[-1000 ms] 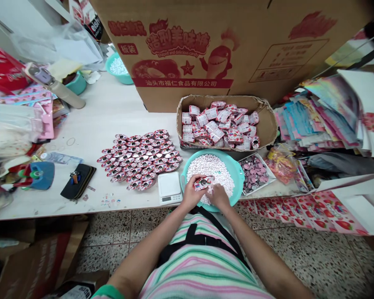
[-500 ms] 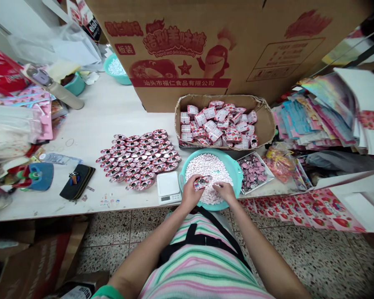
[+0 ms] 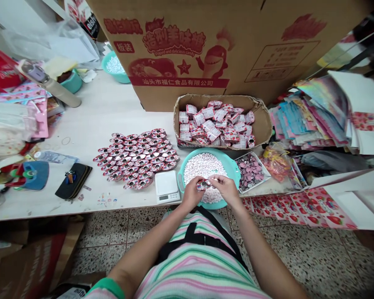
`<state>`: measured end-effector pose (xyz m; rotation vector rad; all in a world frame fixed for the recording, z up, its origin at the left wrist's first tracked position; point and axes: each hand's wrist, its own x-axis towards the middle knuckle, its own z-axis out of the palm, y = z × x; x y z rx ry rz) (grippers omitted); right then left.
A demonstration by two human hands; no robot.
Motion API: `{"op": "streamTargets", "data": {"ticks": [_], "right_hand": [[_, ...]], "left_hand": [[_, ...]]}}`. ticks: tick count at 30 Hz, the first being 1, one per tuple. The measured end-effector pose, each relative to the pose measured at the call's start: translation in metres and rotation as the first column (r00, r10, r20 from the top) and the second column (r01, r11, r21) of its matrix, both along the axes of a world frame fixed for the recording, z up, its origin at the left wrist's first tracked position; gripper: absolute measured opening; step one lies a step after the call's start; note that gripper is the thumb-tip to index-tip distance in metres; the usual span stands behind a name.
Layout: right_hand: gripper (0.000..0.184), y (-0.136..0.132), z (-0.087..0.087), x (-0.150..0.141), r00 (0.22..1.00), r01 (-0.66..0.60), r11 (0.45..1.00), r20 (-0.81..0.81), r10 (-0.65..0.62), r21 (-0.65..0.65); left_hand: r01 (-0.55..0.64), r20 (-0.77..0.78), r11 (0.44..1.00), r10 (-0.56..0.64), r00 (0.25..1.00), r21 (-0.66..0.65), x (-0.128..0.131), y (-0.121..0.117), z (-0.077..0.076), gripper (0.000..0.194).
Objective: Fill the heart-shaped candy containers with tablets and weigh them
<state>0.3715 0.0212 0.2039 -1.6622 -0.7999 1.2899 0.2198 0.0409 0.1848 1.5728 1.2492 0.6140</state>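
My left hand (image 3: 193, 194) is closed around a small printed candy box (image 3: 202, 185), held over a turquoise basin (image 3: 181, 168). Small pale pink candies (image 3: 202, 164) fill much of that basin. At the box's right end, my right hand (image 3: 226, 189) has its fingertips pinched together. Something small and whitish shows at those fingertips, apparently candies, mostly covered by the fingers. Left of the basin is a white digital scale (image 3: 166, 182). Beyond the scale, rows of similar small boxes (image 3: 137, 158) stand packed together with dark openings upward.
A cut-down carton (image 3: 263, 137) behind the basin holds many filled-looking packs. To the right sits a tray of pink and dark round pieces (image 3: 252, 170). A large cardboard box (image 3: 187, 95) stands behind. A black wallet (image 3: 73, 181) lies at left, near the table's front edge.
My right hand has moved left from above the candies to the box, and its fingertips now meet the box's end. My left hand keeps hold of the box. The view has shifted slightly.
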Motion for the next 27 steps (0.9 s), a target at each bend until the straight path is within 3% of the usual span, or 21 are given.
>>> {"op": "streamTargets", "data": {"ticks": [7, 16, 27], "right_hand": [[0.018, -0.002, 0.006, -0.008, 0.931, -0.154, 0.982, 0.348, 0.106, 0.111], [0.020, 0.000, 0.023, -0.008, 0.831, -0.330, 0.940, 0.499, 0.246, 0.084], [0.026, 0.004, 0.029, -0.012, 0.752, -0.472, 0.878, 0.555, 0.357, 0.074]], "left_hand": [[0.010, 0.040, 1.000, -0.010, 0.999, 0.005, 0.001, 0.000, 0.004, 0.040], [0.002, 0.111, 1.000, -0.004, 0.994, 0.020, -0.001, 0.000, 0.001, 0.038], [-0.027, 0.150, 1.000, 0.028, 0.988, -0.008, -0.002, 0.003, 0.002, 0.038]]}}
